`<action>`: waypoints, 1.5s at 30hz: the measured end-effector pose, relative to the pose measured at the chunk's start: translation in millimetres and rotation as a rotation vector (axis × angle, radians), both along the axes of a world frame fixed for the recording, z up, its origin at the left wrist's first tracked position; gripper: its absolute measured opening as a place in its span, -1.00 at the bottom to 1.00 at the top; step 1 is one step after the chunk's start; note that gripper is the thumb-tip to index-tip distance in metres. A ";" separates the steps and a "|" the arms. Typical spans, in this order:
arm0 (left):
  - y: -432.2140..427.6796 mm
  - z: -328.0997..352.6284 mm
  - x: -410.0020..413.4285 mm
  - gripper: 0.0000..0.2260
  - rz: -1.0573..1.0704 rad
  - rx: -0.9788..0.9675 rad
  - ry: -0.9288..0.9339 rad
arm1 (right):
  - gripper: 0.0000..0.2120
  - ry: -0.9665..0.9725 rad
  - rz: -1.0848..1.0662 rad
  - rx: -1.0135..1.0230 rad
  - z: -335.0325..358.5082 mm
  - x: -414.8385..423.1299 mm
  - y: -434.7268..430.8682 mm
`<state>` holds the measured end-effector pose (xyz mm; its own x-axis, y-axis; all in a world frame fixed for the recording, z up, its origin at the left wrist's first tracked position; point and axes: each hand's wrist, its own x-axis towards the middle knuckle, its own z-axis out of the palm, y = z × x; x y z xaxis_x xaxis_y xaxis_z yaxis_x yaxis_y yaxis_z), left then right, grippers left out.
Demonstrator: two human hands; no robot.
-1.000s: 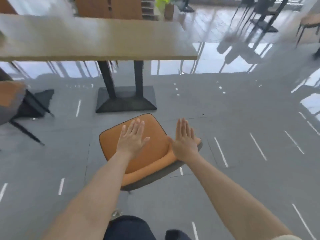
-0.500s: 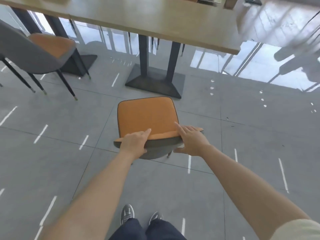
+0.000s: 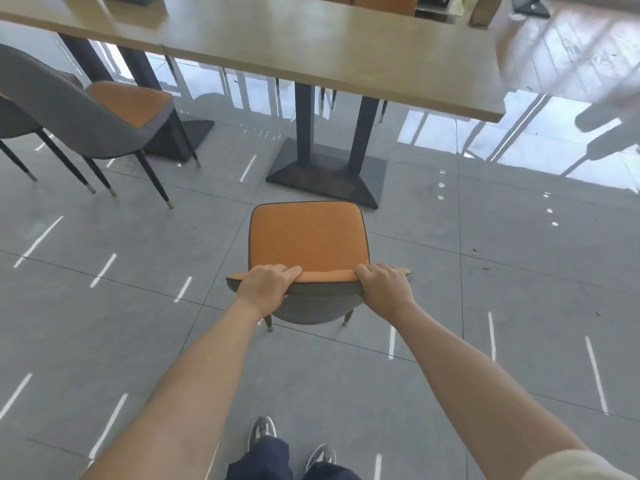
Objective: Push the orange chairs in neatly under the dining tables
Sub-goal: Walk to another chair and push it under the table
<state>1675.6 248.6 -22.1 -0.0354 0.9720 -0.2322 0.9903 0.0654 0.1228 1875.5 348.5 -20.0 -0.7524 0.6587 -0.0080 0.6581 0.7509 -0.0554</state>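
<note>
The orange chair stands on the grey tiled floor, facing the dining table, its back toward the person. The left hand grips the top edge of the backrest near its left end, with the fingers curled over onto the orange front. The right hand grips the same edge near its right end in the same way. The whole seat is in view, short of the table's near edge, and its front rim lies near the table's black base. To the left, a second chair with a grey shell and orange seat stands angled beside another table leg. The person's grey shoes are on the floor behind the chair.
</note>
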 end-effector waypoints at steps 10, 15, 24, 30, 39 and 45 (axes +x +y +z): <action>81.5 -1.8 -91.5 -0.64 -0.122 0.017 0.051 | -0.63 0.070 -0.079 0.067 -6.9 -77.0 60.8; 142.7 0.9 -146.5 -0.64 -0.198 0.029 0.038 | -0.63 0.087 -0.156 0.090 -5.6 -128.0 108.2; 239.7 0.0 -228.1 -0.64 -0.297 0.037 0.021 | -0.63 0.113 -0.254 0.128 -7.2 -204.4 182.6; 289.2 -3.5 -248.3 -0.68 -0.345 0.114 -0.017 | -0.64 0.124 -0.255 0.126 -9.1 -220.9 231.6; 356.5 -5.1 -259.3 -0.59 -0.341 0.189 0.005 | -0.74 0.139 -0.239 0.107 -3.4 -234.6 299.2; 385.0 -0.5 -279.3 -0.64 -0.303 0.215 0.020 | -0.68 0.151 -0.238 0.028 0.5 -253.8 325.9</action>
<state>1396.3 633.7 -22.5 0.2594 0.9655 -0.0237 0.9630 -0.2567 0.0820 1621.7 674.3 -19.6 -0.5676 0.8155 0.1130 0.8021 0.5787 -0.1474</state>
